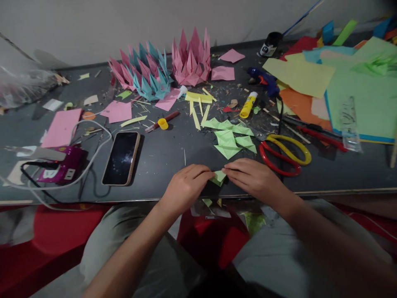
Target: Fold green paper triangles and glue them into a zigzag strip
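A small piece of folded light green paper (pixel 218 178) lies at the table's front edge with both hands on it. My left hand (pixel 190 182) pinches its left side, the fingers pressed together. From the other side, my right hand (pixel 252 176) holds its right corner between closed fingertips. Just beyond are several folded green paper pieces (pixel 228 142), some in a row and some loose. Scissors (pixel 283 155) with a red and a yellow handle rest to the right of my right hand. My fingers hide parts of the held paper.
Pink and blue folded-paper crowns (pixel 190 62) stand at the back. A glue stick (pixel 248 105), a glue gun (pixel 263 80) and coloured sheets (pixel 362 91) lie to the right. At left are a phone (pixel 120 158) and a purple power strip (pixel 63 165) with loose cables.
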`<state>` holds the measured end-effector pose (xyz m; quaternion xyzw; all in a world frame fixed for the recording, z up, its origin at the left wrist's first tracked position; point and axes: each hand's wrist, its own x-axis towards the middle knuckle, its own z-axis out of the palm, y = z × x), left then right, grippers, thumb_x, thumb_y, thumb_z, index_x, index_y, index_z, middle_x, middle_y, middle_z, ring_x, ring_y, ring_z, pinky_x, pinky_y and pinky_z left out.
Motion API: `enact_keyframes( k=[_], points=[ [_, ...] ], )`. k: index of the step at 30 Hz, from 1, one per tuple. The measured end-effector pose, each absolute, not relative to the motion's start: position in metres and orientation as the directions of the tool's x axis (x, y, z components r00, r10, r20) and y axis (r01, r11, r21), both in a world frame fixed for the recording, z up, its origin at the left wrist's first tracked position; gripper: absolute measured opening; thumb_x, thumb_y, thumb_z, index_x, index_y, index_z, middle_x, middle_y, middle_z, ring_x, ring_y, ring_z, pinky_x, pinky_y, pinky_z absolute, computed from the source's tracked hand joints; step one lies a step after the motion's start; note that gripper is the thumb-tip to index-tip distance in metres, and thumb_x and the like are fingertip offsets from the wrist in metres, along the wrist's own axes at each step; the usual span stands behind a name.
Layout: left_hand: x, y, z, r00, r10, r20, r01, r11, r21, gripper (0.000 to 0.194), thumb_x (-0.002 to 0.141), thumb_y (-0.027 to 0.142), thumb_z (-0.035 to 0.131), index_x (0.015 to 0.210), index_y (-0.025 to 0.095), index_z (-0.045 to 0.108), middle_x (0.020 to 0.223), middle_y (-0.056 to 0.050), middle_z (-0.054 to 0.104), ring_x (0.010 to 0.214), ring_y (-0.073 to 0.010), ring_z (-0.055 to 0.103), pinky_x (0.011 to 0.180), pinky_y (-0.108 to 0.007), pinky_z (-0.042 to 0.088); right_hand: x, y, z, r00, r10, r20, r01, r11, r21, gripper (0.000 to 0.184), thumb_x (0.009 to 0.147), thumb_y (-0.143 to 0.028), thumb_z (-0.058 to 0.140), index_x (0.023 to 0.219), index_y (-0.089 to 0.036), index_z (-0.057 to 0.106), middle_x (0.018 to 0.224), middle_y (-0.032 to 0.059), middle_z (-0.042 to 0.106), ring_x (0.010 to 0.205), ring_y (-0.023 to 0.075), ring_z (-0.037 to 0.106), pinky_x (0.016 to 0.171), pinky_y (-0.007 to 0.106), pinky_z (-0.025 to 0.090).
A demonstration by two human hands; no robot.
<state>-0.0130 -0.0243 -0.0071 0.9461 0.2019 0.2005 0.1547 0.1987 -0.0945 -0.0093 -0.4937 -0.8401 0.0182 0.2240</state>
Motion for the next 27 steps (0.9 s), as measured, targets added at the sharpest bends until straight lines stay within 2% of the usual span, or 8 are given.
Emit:
enact_keyframes(
  k=[7, 13, 17, 20, 27],
  points=[
    [-0.011, -0.033, -0.002, 0.896, 0.336, 0.289, 0.277, -0.934, 0.226, 0.02, 0.091, 0.015, 0.039, 0.098, 0.013, 0.057, 0.095, -0.007, 0.064, 0.092, -0.0178, 0.057, 0.08, -0.03, 0.047, 0.201, -0.098, -0.014, -0.489, 0.777, 0.396, 0.795, 0.584, -0.164, 0.028, 0.09, -0.014, 0.039, 0.101, -0.016, 0.065, 0.097, 0.008, 0.069, 0.092, 0.0171, 0.062, 0.08, 0.033, 0.052],
    [-0.015, -0.031, -0.002, 0.889, 0.367, 0.272, 0.273, -0.904, 0.329, 0.022, 0.089, 0.011, 0.041, 0.106, 0.011, 0.055, 0.105, -0.008, 0.063, 0.098, -0.0175, 0.058, 0.086, -0.03, 0.048, 0.202, -0.1, -0.007, -0.57, 0.752, 0.331, 0.766, 0.632, -0.115, 0.034, 0.091, -0.009, 0.032, 0.108, -0.012, 0.062, 0.108, 0.0091, 0.066, 0.099, 0.0181, 0.06, 0.085, 0.033, 0.051],
    [-0.017, -0.031, 0.001, 0.914, 0.292, 0.28, 0.214, -0.936, 0.279, 0.023, 0.089, 0.01, 0.041, 0.105, 0.011, 0.057, 0.104, -0.009, 0.064, 0.099, -0.0182, 0.059, 0.085, -0.032, 0.05, 0.205, -0.102, -0.006, -0.593, 0.76, 0.267, 0.743, 0.644, -0.183, 0.036, 0.092, -0.012, 0.03, 0.115, -0.016, 0.058, 0.113, 0.0086, 0.063, 0.104, 0.0178, 0.058, 0.09, 0.035, 0.049],
    [-0.017, -0.036, 0.002, 0.91, 0.288, 0.298, 0.232, -0.95, 0.211, 0.024, 0.089, 0.01, 0.041, 0.107, 0.01, 0.057, 0.105, -0.011, 0.065, 0.1, -0.0202, 0.06, 0.084, -0.034, 0.051, 0.205, -0.102, -0.006, -0.587, 0.769, 0.254, 0.739, 0.637, -0.22, 0.035, 0.092, -0.012, 0.032, 0.116, -0.015, 0.057, 0.113, 0.0097, 0.063, 0.105, 0.0185, 0.057, 0.091, 0.036, 0.049],
    [-0.013, -0.058, -0.003, 0.869, 0.387, 0.307, 0.375, -0.922, 0.1, 0.029, 0.087, 0.006, 0.038, 0.107, 0.004, 0.058, 0.11, -0.014, 0.064, 0.103, -0.022, 0.06, 0.085, -0.034, 0.052, 0.196, -0.112, -0.014, -0.57, 0.763, 0.303, 0.79, 0.611, -0.053, 0.036, 0.088, -0.005, 0.032, 0.111, -0.008, 0.06, 0.115, 0.0117, 0.063, 0.106, 0.0203, 0.058, 0.093, 0.038, 0.047]
  ],
)
